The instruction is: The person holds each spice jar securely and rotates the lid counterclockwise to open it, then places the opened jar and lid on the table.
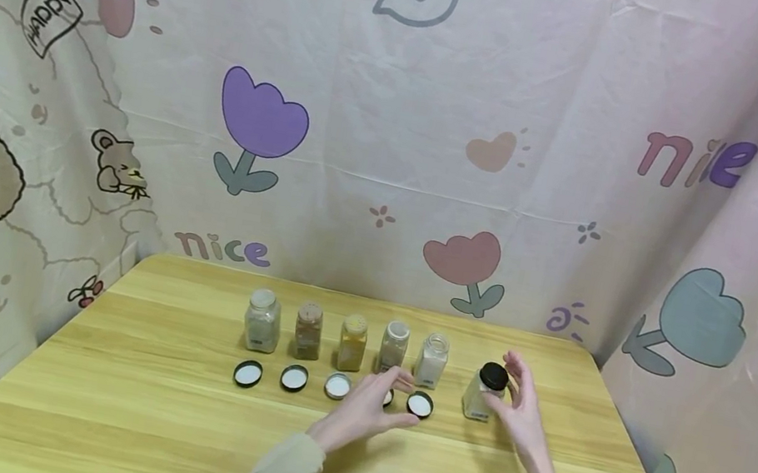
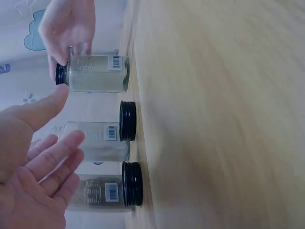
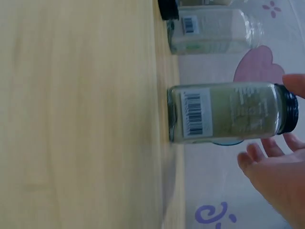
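A square glass spice jar [image 1: 477,402] with pale contents and a black lid [image 1: 494,376] stands upright at the right end of the row. My right hand [image 1: 524,414] is spread around its top. In the right wrist view the thumb is right at the lid's edge, and the other fingers [image 3: 271,149] show a gap from the glass. My left hand [image 1: 367,408] hovers palm inward with fingers apart, holding nothing. It partly hides one upturned black lid [image 1: 389,397]; another lid [image 1: 419,405] lies just beyond its fingertips, before an uncapped jar [image 1: 432,362] of white contents.
Further left stand more uncapped jars: greyish [image 1: 394,345], yellow [image 1: 352,343], reddish-brown [image 1: 308,332] and a larger pale one [image 1: 262,322]. Upturned lids [image 1: 294,378] lie in front of them. A patterned cloth [image 1: 387,103] hangs behind the wooden table [image 1: 127,412].
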Demonstrator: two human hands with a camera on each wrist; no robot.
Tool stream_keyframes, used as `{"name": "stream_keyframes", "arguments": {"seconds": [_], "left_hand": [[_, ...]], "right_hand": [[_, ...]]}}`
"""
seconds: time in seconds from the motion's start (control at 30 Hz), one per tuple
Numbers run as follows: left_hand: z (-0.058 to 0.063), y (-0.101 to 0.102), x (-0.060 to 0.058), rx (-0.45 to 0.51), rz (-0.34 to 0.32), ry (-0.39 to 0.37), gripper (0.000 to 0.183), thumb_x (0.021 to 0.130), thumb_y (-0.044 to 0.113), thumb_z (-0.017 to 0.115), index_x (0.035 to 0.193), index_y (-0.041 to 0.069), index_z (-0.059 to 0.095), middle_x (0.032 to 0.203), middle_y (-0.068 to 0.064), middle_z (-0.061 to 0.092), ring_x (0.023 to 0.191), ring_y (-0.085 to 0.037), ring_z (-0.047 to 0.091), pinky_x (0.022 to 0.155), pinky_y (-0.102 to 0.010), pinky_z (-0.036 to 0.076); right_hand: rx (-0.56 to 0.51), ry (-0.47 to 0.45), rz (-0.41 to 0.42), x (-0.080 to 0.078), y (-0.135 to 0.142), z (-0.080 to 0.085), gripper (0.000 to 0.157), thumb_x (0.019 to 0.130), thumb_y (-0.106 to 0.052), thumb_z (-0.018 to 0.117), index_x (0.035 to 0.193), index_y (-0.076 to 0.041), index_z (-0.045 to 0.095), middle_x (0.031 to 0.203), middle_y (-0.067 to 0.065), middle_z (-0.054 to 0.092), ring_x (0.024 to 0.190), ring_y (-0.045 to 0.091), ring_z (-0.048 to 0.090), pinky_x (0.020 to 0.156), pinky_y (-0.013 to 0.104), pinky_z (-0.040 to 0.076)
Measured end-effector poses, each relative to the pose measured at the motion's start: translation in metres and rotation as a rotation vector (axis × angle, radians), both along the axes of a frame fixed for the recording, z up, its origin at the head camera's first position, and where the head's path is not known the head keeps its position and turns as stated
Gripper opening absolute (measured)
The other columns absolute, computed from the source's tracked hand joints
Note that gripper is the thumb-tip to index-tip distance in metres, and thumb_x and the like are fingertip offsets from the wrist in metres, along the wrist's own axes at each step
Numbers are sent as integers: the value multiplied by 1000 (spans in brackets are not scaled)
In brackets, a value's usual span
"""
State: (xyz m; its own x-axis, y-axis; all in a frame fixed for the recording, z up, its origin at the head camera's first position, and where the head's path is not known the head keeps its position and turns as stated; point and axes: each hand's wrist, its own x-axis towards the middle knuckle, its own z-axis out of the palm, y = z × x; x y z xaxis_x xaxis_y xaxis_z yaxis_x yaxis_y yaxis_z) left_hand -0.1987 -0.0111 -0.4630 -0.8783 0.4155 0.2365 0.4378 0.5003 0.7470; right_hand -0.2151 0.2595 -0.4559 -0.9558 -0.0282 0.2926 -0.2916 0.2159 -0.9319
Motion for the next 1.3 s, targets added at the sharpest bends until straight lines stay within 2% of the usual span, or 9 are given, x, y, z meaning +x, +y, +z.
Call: {"name": "stream_keyframes", "arguments": {"seconds": [0.23, 0.4, 0.63, 0.77, 0.9, 1.0, 1.1, 1.2, 1.3], "left_hand": [[2, -12, 5, 60, -38, 15, 55, 86, 30, 80, 130, 10, 55, 125, -9, 72, 122, -27, 64, 112, -55, 47], [4, -21, 7, 100, -27, 54, 53, 87, 30, 79, 131, 11, 56, 123, -8, 73, 120, -25, 66, 111, -52, 48], [4, -31, 7, 152, -31, 39, 50, 89, 27, 78, 130, 8, 56, 123, -14, 72, 125, -30, 62, 114, -61, 40], [4, -34, 8, 154, -23, 29, 53, 88, 28, 78, 131, 7, 56, 123, -13, 72, 125, -31, 62, 114, -64, 37], [5, -37, 6, 159, -14, 33, 53, 87, 26, 79, 131, 7, 56, 122, -11, 72, 121, -30, 64, 113, -61, 42], [5, -39, 6, 160, -11, 27, 53, 87, 27, 79, 131, 7, 56, 121, -8, 73, 120, -28, 65, 112, -59, 44], [5, -41, 6, 153, -3, 26, 52, 87, 30, 78, 130, 9, 56, 120, -4, 73, 119, -26, 65, 111, -57, 46], [5, -44, 5, 162, -2, 22, 52, 87, 29, 79, 130, 10, 56, 121, -6, 73, 120, -28, 65, 106, -58, 49], [5, -46, 4, 178, -4, 17, 51, 87, 27, 79, 130, 11, 56, 122, -11, 72, 121, -30, 64, 104, -61, 49]], "right_hand": [[78, -61, 46, -5, 9, -7, 83, 81, 14, 62, 152, 9, 21, 155, 31, 27, 139, 39, 28, 122, 68, 15], [164, -45, 54, -8, 12, -12, 76, 81, 6, 64, 148, 8, 29, 145, 32, 40, 133, 40, 36, 117, 70, 25], [186, -124, 78, -7, 13, -10, 72, 83, 6, 65, 146, 12, 31, 145, 37, 39, 139, 48, 31, 122, 70, 15], [205, -146, 85, -5, 12, -7, 71, 85, 8, 65, 146, 12, 31, 147, 37, 38, 142, 49, 29, 123, 69, 16], [215, -133, 103, -3, 14, -6, 67, 84, 8, 65, 144, 12, 35, 144, 35, 44, 136, 39, 40, 122, 69, 20], [225, -119, 128, -1, 18, -7, 64, 84, 7, 66, 142, 13, 38, 140, 34, 48, 125, 13, 50, 120, 70, 24], [222, -113, 160, -1, 22, -8, 62, 84, 5, 68, 139, 13, 41, 138, 32, 50, 113, -10, 46, 119, 68, 29], [207, -109, 199, -1, 25, -7, 61, 83, 3, 71, 137, 12, 44, 136, 31, 51, 110, -16, 47, 116, 42, 44], [197, -114, 234, 0, 28, -6, 62, 83, 0, 73, 137, 12, 45, 134, 24, 55, 110, -14, 50, 103, 15, 45]]}}
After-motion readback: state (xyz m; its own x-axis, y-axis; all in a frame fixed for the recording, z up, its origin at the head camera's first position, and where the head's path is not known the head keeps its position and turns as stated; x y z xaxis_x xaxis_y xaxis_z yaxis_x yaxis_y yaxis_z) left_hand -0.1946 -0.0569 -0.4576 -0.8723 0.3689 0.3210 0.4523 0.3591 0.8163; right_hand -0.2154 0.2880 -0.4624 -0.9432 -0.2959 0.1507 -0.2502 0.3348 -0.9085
